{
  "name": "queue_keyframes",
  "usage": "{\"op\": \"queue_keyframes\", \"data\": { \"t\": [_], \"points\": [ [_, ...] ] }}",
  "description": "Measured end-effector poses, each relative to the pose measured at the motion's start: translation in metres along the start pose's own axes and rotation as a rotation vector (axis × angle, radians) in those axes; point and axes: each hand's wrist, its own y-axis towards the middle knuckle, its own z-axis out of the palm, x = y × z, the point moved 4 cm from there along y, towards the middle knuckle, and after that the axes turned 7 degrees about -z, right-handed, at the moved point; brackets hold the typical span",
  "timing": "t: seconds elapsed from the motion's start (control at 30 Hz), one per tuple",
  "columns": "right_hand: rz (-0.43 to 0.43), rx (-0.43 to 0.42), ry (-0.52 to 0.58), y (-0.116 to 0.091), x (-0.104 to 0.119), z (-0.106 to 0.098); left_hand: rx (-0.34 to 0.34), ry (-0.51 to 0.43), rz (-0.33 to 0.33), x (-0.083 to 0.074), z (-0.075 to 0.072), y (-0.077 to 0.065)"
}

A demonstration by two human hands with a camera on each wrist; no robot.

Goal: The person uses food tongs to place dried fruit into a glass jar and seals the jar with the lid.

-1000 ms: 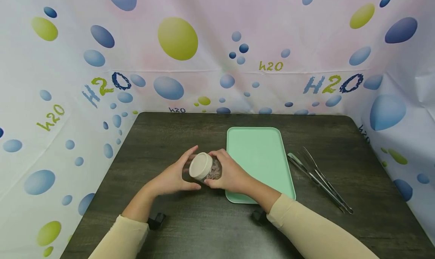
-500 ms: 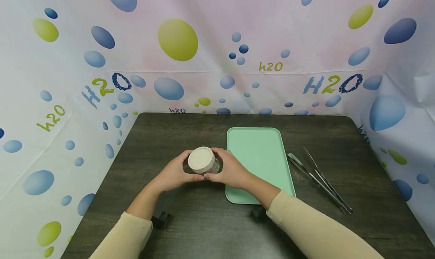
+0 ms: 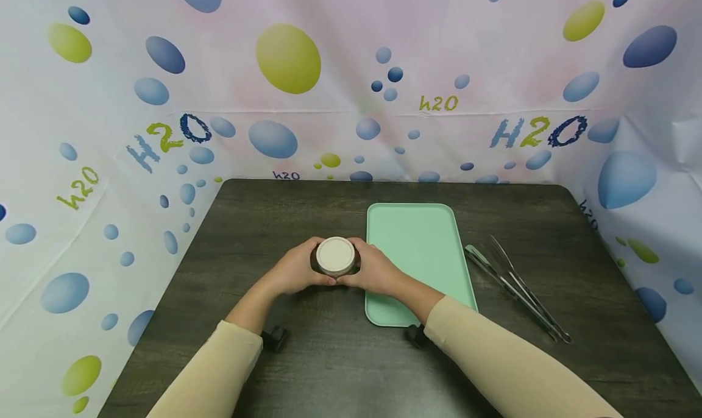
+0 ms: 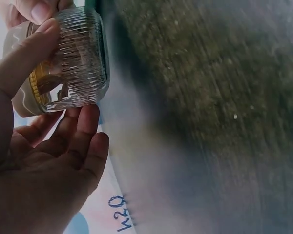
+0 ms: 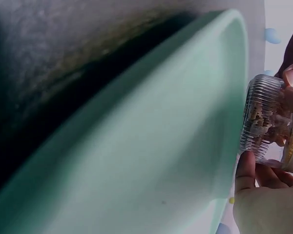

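Note:
Both hands hold a clear ribbed jar (image 4: pixel 80 58) with a cream lid (image 3: pixel 336 255), brownish pieces showing inside. The jar is upright, lid toward the head camera, close over the dark table. From the left, my left hand (image 3: pixel 298 267) grips it, thumb across the front near the lid and fingers behind. My right hand (image 3: pixel 379 272) grips the other side, its thumb tip meeting the left thumb in front. In the right wrist view the jar's ribbed wall (image 5: pixel 261 114) shows between the fingers of both hands.
Just right of the jar lies a light green tray (image 3: pixel 414 253), partly under the right forearm. Metal tongs (image 3: pixel 518 290) lie on the dark wooden table (image 3: pixel 329 357) farther right. A bubble-patterned sheet (image 3: pixel 340 70) hangs behind and at the sides.
The jar has gone from tilted in the right hand to upright between both hands, shifting slightly right. The left hand has closed in from an open position beside it to grip it.

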Motion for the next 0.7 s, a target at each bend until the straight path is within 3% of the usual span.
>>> {"op": "queue_keyframes", "data": {
  "t": [0.47, 0.7],
  "points": [
    [0.028, 0.005, -0.027, 0.0026, -0.0023, 0.0071, 0.055, 0.023, -0.012, 0.0040, 0.0027, 0.0043],
    [0.003, 0.022, -0.045, 0.0004, -0.0020, 0.0049, 0.052, 0.031, 0.021, 0.0020, 0.0065, 0.0033]
  ]
}}
